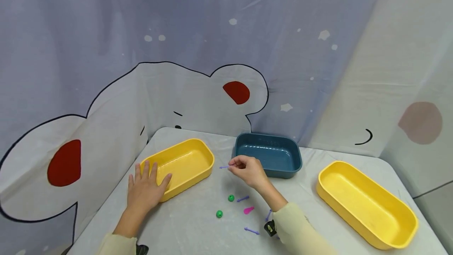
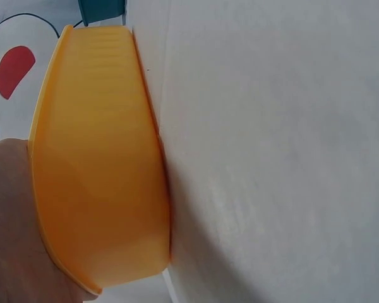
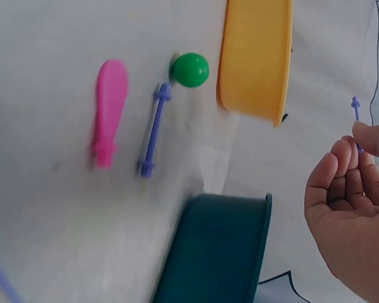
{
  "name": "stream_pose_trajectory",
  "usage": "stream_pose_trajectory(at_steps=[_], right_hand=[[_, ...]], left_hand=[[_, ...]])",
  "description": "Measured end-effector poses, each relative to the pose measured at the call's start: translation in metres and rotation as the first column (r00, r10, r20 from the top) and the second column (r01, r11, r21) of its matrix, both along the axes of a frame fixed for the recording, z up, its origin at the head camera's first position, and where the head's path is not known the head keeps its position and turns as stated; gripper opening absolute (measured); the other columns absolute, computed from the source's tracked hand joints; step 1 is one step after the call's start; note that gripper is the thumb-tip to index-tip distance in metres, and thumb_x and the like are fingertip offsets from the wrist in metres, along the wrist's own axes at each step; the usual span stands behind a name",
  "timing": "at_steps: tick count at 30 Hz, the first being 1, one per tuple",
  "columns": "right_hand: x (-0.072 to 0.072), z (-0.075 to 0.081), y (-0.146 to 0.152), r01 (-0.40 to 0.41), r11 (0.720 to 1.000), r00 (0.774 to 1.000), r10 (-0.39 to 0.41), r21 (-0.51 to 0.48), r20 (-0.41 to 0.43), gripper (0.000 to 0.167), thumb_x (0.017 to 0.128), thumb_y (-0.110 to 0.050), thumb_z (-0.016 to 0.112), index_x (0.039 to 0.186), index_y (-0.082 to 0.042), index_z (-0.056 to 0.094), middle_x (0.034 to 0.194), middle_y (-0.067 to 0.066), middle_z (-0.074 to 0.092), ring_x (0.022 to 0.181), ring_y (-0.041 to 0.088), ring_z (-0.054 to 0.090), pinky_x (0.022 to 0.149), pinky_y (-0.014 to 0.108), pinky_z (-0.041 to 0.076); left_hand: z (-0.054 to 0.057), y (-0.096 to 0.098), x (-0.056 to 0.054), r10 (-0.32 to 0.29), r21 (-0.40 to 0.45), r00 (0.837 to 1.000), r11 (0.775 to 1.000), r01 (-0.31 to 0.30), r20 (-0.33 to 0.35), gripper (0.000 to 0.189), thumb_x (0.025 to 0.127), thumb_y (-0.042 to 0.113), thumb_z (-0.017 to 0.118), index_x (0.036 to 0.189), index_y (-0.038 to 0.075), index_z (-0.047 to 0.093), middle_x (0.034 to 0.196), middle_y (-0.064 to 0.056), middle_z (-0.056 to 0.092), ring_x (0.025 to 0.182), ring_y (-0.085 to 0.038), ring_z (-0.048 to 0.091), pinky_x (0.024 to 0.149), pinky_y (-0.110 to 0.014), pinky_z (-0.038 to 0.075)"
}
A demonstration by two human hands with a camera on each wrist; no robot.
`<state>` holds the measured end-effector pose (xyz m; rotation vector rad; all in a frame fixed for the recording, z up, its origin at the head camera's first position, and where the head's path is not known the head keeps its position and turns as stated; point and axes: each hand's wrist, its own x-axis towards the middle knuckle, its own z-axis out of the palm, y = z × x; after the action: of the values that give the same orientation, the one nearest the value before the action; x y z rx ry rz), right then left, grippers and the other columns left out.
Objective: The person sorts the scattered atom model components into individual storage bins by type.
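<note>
I see my right hand [image 1: 249,170] pinching a thin purple plastic rod [image 1: 223,167] above the table, free end pointing left toward the oblong yellow plastic tray [image 1: 185,166] my spread-fingered left hand [image 1: 144,193] touches.

Left hand [image 1: 144,192] outspread, right hand [image 1: 250,171] pinched

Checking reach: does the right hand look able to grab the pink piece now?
Probably not yet: the right hand pinches a purple rod, though nothing covers the pink piece.

Soft light, glints in blue tray [image 1: 270,153], shadow beside yellow tray [image 2: 101,158], corner purple rod [image 3: 0,274] blurred
</note>
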<state>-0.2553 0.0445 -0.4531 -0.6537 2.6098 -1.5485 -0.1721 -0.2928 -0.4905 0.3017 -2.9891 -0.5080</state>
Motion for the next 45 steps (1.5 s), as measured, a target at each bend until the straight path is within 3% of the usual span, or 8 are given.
stream_pose_trajectory(at_steps=[8,19,31,45], right_hand=[[-0.009,-0.007,-0.019,0.006,0.998,0.999,-0.003,-0.055,0.054,0.008,0.090,-0.018,0.078,0.096,-0.013,0.075,0.087,-0.004,0.071,0.079,0.012,0.062,0.070,0.022,0.055],[-0.022,-0.009,-0.054,0.012,0.997,0.998,-0.007,-0.073,0.063,0.012,0.091,-0.021,0.077,0.098,-0.011,0.076,0.091,-0.001,0.072,0.080,0.013,0.060,0.072,0.023,0.054],[-0.035,-0.008,-0.094,0.047,0.999,0.996,-0.048,0.008,0.076,0.011,0.091,-0.020,0.077,0.097,-0.010,0.075,0.090,-0.001,0.071,0.080,0.012,0.061,0.070,0.021,0.054],[-0.047,-0.007,-0.127,0.093,0.994,0.991,-0.099,0.064,0.088,0.008,0.090,-0.016,0.078,0.093,-0.009,0.076,0.084,-0.001,0.070,0.075,0.010,0.059,0.069,0.020,0.053]], left_hand=[[-0.001,0.000,0.001,0.000,0.003,1.000,1.000,0.000,0.001,0.096,0.099,0.072,0.030,0.158,-0.004,0.025,0.165,-0.031,0.009,0.151,-0.054,-0.004,0.116,-0.073,-0.002],[-0.004,-0.003,0.001,0.006,-0.003,1.000,1.000,-0.006,0.008,0.097,0.099,0.073,0.029,0.158,-0.004,0.024,0.165,-0.031,0.009,0.150,-0.054,-0.003,0.116,-0.073,-0.001],[-0.004,-0.002,0.001,-0.003,-0.005,1.000,1.000,0.003,-0.019,0.094,0.100,0.070,0.031,0.158,-0.003,0.025,0.164,-0.032,0.011,0.150,-0.054,-0.001,0.116,-0.073,0.001],[-0.004,-0.001,-0.001,0.006,0.001,1.000,1.000,-0.006,0.001,0.096,0.099,0.073,0.028,0.159,-0.002,0.023,0.165,-0.030,0.008,0.151,-0.053,-0.004,0.116,-0.072,-0.004]])
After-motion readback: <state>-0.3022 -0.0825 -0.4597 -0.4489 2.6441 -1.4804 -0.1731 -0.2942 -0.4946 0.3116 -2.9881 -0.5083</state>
